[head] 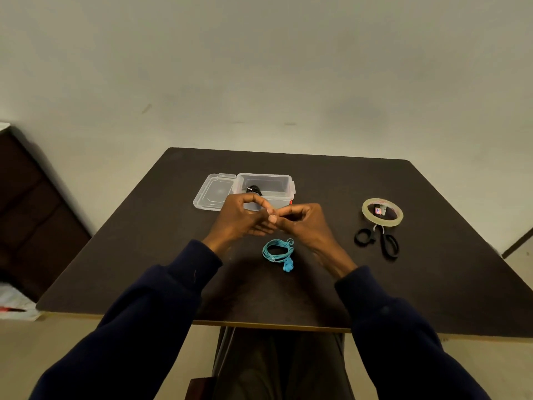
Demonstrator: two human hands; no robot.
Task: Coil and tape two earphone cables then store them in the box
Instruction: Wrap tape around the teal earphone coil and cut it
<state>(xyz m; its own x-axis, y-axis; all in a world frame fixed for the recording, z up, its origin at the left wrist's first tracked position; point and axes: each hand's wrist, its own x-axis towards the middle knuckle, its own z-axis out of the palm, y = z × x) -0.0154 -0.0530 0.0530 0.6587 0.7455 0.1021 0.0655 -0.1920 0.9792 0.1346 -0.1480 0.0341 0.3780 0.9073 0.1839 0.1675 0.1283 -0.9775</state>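
Head cam: left hand (240, 216) & right hand (302, 222) meet fingertip to fingertip, fingers curled; pinched item too small to tell. Blue coil (277, 251) lies on counter (432, 269) below; black coil (254, 189) in box (274, 180).

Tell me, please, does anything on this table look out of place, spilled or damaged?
Nothing stands out. The blue coiled earphones lie neatly on the table, a dark coil sits in the open box, its lid beside it; tape roll and scissors lie to the right.
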